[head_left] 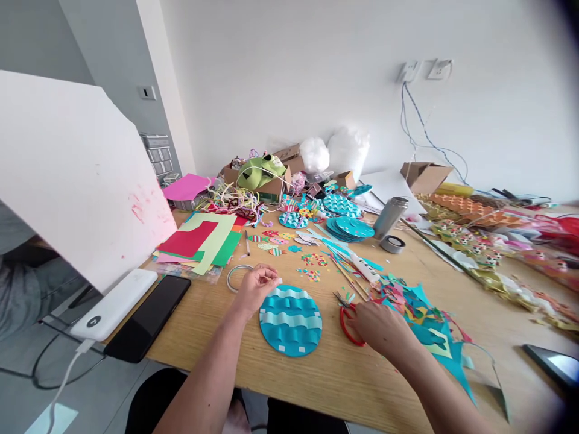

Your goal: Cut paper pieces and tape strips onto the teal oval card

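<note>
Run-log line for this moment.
round blue disc with wavy strips: on brown wooden table | left hand: pinching small white piece near disc's far edge | right hand: touching red-handled metal scissors, grip unclear

Single view from a camera on the person's head, facing forward and down over the near edge of a wooden table. The person's own forearms reach in from the bottom, and both the left hand and the right hand lie close, a little below the middle. Below the table edge, the view drops to the person's legs and the floor. Ahead, it runs across the tabletop to a pale wall filling much of the upper half. The wide lens slants things outward at the sides, and a dark blur cuts off the upper right corner
</note>
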Available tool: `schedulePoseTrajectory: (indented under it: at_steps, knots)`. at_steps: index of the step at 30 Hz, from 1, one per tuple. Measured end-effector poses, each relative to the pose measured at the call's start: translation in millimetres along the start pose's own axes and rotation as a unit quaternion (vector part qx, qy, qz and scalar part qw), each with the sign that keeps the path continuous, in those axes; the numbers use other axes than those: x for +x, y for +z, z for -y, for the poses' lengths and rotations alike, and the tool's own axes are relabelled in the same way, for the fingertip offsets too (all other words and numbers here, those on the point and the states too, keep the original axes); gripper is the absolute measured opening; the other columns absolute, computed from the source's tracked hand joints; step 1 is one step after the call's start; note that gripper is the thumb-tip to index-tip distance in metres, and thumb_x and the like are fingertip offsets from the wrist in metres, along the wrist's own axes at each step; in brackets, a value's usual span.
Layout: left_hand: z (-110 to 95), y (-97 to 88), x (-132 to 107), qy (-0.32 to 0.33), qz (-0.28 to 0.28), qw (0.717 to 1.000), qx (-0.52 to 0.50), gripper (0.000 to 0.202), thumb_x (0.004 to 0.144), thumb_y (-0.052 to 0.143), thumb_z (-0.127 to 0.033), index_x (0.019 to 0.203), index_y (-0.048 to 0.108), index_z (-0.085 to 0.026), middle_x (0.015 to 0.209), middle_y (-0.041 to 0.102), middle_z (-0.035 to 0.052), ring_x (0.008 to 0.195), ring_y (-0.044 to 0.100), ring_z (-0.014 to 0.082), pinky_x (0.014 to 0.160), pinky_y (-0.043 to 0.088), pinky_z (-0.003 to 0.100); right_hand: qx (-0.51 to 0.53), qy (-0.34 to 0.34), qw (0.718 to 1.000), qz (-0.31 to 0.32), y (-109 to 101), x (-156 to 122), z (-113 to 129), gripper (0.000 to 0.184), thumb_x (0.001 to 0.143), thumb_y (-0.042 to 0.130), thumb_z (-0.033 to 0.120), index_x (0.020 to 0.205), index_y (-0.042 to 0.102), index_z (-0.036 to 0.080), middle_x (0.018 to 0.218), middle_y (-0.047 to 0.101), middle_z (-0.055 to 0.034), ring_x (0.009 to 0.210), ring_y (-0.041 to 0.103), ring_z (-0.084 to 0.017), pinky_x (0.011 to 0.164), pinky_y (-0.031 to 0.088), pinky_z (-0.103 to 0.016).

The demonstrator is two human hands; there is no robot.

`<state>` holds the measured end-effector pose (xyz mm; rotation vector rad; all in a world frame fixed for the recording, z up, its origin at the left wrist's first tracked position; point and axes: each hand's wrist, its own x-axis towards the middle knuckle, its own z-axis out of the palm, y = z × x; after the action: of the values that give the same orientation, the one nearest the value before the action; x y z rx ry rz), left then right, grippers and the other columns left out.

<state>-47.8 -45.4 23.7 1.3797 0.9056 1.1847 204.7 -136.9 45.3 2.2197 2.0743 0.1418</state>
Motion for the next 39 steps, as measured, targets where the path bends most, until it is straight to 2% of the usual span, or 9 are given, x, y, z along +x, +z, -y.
schedulePoseTrajectory:
  at_steps: [2, 4, 5, 8, 14, 24, 30, 36, 39]
  knots:
    - [1, 0.6, -1, 0.015, 0.02, 0.999, 0.032, 0.016, 0.066, 0.069, -0.03, 0.068, 0.067, -0.015, 0.094, 0.061, 0.0088, 0.087, 0.059, 0.0184, 0.072, 0.049, 0.028, 0.016, 0.011, 1.0, 0.021, -16, 3, 6, 0.022, 0.084, 0.051, 0.017, 0.068, 0.066, 0.013, 0.073, 0.069, -0.0146, 0.067, 0.066, -0.026, 0.052, 0.039, -0.029]
    - [2, 1.2, -1, 0.027, 0.039, 0.997, 0.064, 0.016, 0.069, 0.067, -0.031, 0.07, 0.067, -0.015, 0.096, 0.06, 0.0091, 0.09, 0.058, 0.019, 0.075, 0.049, 0.029, 0.046, -0.012, 0.999, 0.008, -33, 8, 17, 0.025, 0.088, 0.045, 0.018, 0.075, 0.066, 0.016, 0.081, 0.07, -0.011, 0.075, 0.066, -0.022, 0.058, 0.041, -0.027]
    - [3, 1.6, -2, 0.032, 0.048, 0.995, 0.077, 0.016, 0.071, 0.066, -0.031, 0.071, 0.067, -0.015, 0.097, 0.06, 0.0093, 0.09, 0.058, 0.019, 0.076, 0.049, 0.03, 0.074, -0.042, 0.996, -0.005, -41, 11, 24, 0.024, 0.09, 0.043, 0.019, 0.081, 0.066, 0.019, 0.085, 0.07, -0.0067, 0.078, 0.065, -0.018, 0.062, 0.041, -0.025]
    - [5, 3.3, -3, 0.049, 0.073, 0.991, 0.099, 0.016, 0.074, 0.064, -0.031, 0.074, 0.067, -0.016, 0.099, 0.059, 0.0099, 0.089, 0.058, 0.0187, 0.076, 0.049, 0.031, 0.217, -0.174, 0.959, -0.054, -58, 23, 50, 0.02, 0.089, 0.046, 0.02, 0.086, 0.066, 0.019, 0.088, 0.068, -0.0034, 0.08, 0.063, -0.014, 0.067, 0.04, -0.021]
    - [4, 6.3, -3, 0.08, 0.09, 0.986, 0.119, 0.011, 0.076, 0.063, -0.027, 0.077, 0.066, -0.017, 0.097, 0.058, 0.0076, 0.088, 0.058, 0.0171, 0.076, 0.047, 0.03, 0.149, -0.225, 0.962, -0.043, -69, 46, 84, 0.021, 0.087, 0.047, 0.02, 0.084, 0.067, 0.016, 0.085, 0.068, -0.0069, 0.079, 0.063, -0.016, 0.065, 0.038, -0.023]
    - [-1, 5.6, -3, 0.084, 0.096, 0.981, 0.149, 0.013, 0.079, 0.06, -0.03, 0.075, 0.063, -0.017, 0.098, 0.058, 0.0068, 0.086, 0.056, 0.016, 0.076, 0.045, 0.03, 0.134, -0.213, 0.968, 0.003, -74, 49, 86, 0.021, 0.081, 0.047, 0.018, 0.084, 0.068, 0.015, 0.086, 0.07, -0.0103, 0.077, 0.064, -0.02, 0.062, 0.038, -0.025]
    - [-3, 6.7, -5, 0.086, 0.105, 0.977, 0.162, 0.014, 0.079, 0.06, -0.03, 0.075, 0.064, -0.017, 0.097, 0.058, 0.0073, 0.086, 0.056, 0.0167, 0.074, 0.046, 0.03, 0.167, -0.2, 0.966, -0.001, -69, 48, 86, 0.018, 0.076, 0.05, 0.019, 0.076, 0.067, 0.017, 0.078, 0.07, -0.0082, 0.071, 0.063, -0.018, 0.056, 0.035, -0.024]
    - [0, 6.3, -4, 0.075, 0.1, 0.983, 0.135, 0.014, 0.077, 0.062, -0.03, 0.078, 0.067, -0.017, 0.099, 0.057, 0.0075, 0.086, 0.057, 0.0166, 0.073, 0.046, 0.028, 0.243, -0.168, 0.955, -0.011, -57, 49, 84, 0.012, 0.073, 0.052, 0.018, 0.069, 0.063, 0.017, 0.068, 0.066, -0.0027, 0.059, 0.056, -0.012, 0.051, 0.032, -0.021]
    - [0, 6.3, -3, 0.062, 0.096, 0.988, 0.105, 0.015, 0.077, 0.063, -0.03, 0.081, 0.068, -0.017, 0.1, 0.057, 0.0083, 0.093, 0.056, 0.0181, 0.074, 0.046, 0.027, 0.353, -0.122, 0.928, -0.014, -48, 49, 83, 0.009, 0.07, 0.053, 0.017, 0.065, 0.061, 0.016, 0.06, 0.061, -0.0002, 0.054, 0.052, -0.01, 0.05, 0.032, -0.02]
